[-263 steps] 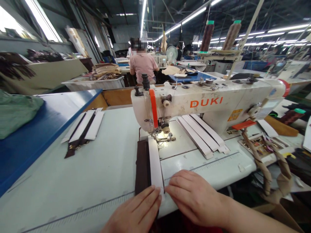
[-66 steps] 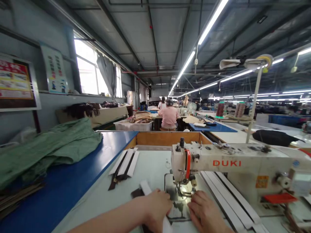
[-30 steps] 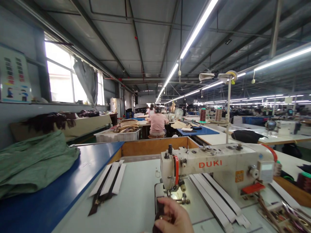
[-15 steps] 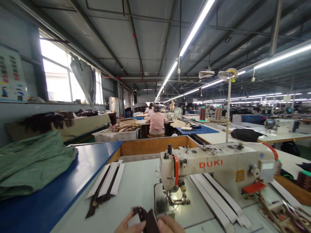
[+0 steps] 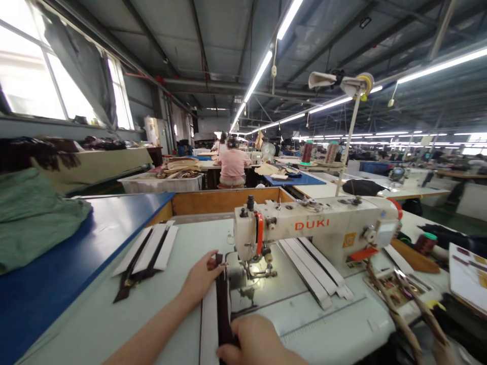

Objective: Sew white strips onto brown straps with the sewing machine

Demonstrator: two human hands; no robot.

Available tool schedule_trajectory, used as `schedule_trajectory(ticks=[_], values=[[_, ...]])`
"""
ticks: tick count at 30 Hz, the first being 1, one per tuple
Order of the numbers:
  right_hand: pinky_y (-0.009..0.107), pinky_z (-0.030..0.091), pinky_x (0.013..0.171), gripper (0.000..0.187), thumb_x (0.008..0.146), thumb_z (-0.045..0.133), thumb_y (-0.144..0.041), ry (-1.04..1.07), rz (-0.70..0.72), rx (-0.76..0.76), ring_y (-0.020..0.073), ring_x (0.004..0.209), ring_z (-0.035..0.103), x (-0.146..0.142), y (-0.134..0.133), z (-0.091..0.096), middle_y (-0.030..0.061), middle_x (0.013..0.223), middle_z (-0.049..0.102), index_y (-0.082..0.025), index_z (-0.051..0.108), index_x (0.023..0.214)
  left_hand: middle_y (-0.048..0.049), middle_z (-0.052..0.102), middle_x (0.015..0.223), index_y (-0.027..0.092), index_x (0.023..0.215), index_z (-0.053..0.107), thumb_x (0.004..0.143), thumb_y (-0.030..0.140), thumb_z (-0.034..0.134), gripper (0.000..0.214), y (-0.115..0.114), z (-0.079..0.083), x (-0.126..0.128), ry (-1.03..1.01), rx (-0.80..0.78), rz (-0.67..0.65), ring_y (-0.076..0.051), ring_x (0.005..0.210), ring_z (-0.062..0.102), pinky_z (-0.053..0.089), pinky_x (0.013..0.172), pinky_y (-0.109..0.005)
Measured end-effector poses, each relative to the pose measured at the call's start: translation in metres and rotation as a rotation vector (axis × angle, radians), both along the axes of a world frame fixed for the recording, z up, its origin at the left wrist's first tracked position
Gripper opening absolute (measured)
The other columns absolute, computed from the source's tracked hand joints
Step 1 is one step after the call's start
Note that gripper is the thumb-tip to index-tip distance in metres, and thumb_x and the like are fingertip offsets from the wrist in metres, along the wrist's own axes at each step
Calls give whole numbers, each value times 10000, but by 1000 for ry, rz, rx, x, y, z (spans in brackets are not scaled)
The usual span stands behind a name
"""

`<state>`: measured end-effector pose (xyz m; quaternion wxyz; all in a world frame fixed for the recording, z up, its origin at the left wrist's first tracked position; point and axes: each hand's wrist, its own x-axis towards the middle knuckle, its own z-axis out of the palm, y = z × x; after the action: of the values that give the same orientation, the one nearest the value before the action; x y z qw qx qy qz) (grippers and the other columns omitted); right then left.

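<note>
My left hand pinches the far end of a dark brown zipper, where a small metal piece glints. A white strip runs along the zipper's left side. Nearer to me, my right hand has its thumb and fingers closed on the lower part of the same zipper. The zipper lies lengthwise on the pale table, just left of the sewing machine and its lit needle area. On the left, several white strips with dark zippers lie fanned out.
More white strips pass under the machine arm. A tray of small tools sits at right. A blue table with green cloth adjoins on the left. Beyond the wooden trough, a person in pink sits.
My hands were close together at the bottom edge with the dark piece bunched. Now the left is farther forward, and the zipper is stretched along the table. The view has turned right and down.
</note>
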<state>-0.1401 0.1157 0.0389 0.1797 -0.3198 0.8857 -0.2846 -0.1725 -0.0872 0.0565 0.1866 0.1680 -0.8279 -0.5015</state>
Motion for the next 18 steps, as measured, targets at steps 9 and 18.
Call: schedule_trajectory(ticks=[9, 18], values=[[292, 481, 720, 235, 933, 486, -338, 449, -136, 271, 220, 863, 673, -49, 78, 65, 72, 912, 715, -195, 670, 904, -127, 696, 1091, 213, 954, 648, 796, 338, 420, 304, -13, -12, -6, 56, -581, -136, -309, 1164, 573, 376, 1048, -518], [332, 465, 799, 170, 854, 565, -202, 482, -297, 414, 261, 987, 623, -93, 127, 52, 161, 1021, 648, -114, 641, 978, -151, 655, 1210, 187, 1051, 665, 853, 465, 353, 462, -16, -22, 15, 41, -757, -43, -309, 1166, 583, 435, 1022, -513]])
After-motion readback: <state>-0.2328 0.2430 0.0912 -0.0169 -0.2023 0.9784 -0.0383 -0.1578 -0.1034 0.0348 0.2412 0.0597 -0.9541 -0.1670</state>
